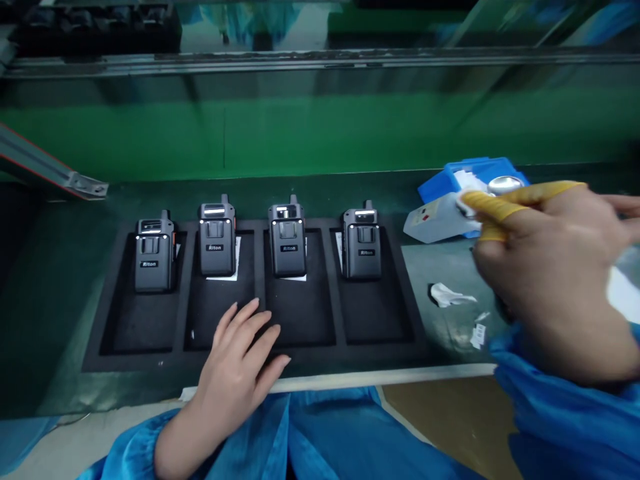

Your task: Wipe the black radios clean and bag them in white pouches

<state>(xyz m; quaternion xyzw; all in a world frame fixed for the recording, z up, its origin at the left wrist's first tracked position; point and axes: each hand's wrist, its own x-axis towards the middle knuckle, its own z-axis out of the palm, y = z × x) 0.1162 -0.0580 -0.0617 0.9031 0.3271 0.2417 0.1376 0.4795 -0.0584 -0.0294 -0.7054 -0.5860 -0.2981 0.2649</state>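
Note:
A black foam tray [95,347] lies on the green bench with several slots. Several black handheld radios stand in them, one at the far left [153,257], another [217,240], a third [287,241] and one at the right [361,244]. My left hand [240,360] rests flat on the tray's front, fingers stretched out, holding nothing. My right hand [550,273] is raised at the right, with yellow finger cots on two fingers. Those fingers reach to a small white piece [467,203] by a white dispenser bottle [433,223]; whether they grip it is unclear.
A blue box [440,187] holds white wipes and a shiny metal cap [505,184] behind the bottle. Crumpled white scraps [447,295] and a small label [479,333] lie on the mat right of the tray. A metal rail [50,170] slants at the left.

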